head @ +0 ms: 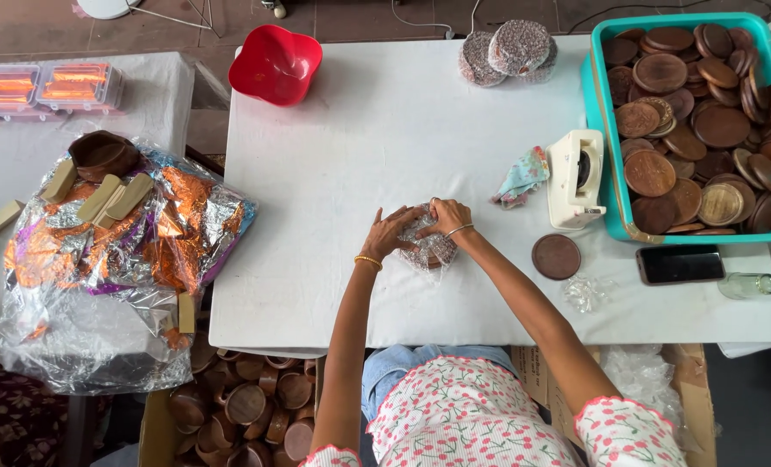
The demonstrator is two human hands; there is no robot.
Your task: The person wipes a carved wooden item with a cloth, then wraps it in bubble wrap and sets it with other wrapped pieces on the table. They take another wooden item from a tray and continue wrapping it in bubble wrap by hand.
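Both my hands press on a round brown wooden disc wrapped in clear bubble wrap (427, 246) in the middle of the white table (316, 216). My left hand (391, 232) grips its left side, fingers spread over the wrap. My right hand (449, 216) holds the upper right edge. A bare brown disc (557, 256) lies on the table to the right. A white tape dispenser (575, 178) stands beyond it.
A teal bin (599, 164) full of several wooden discs sits at the right. Wrapped discs (506, 50) and a red bowl (275, 62) are at the far edge. A phone (680, 264), small glass bottle (748, 284), cloth (522, 175), foil sheets (117, 259) at left, box of wooden cups (247, 406) below.
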